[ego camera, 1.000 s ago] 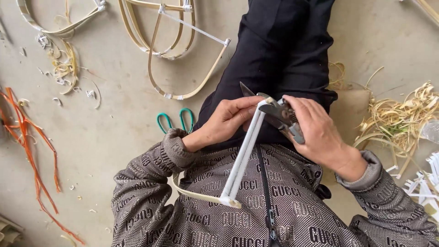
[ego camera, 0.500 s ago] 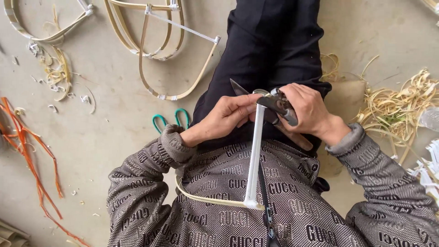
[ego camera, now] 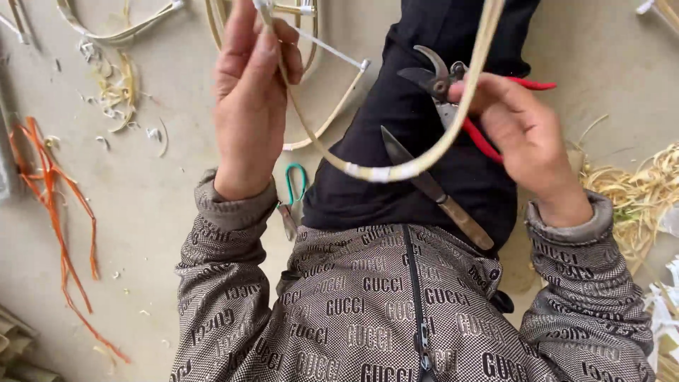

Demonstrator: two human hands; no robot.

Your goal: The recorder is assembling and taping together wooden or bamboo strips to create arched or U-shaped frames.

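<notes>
**The bent cane strip is now lifted up before the camera**

Head view: the person is holding a pale cane strip [ego camera: 396, 170], bent into a deep loop and wrapped with white tape at its lowest part. A moment earlier the piece was lying low against the lap, with both hands close together on it; now it is raised and the hands are standing well apart. The left hand [ego camera: 247, 99] is pinching one end of the strip between thumb and fingers. The right hand [ego camera: 520, 131] is closed around red-handled pruning shears [ego camera: 453, 88], and the other side of the loop is passing beside them. A knife with a wooden handle [ego camera: 435, 191] is resting on the lap. Green-handled scissors [ego camera: 293, 191] are lying on the concrete floor [ego camera: 141, 226], near orange strips [ego camera: 56, 205] and pale shavings [ego camera: 636, 191]. It seems the cutting is paused and the shape is being inspected.
</notes>
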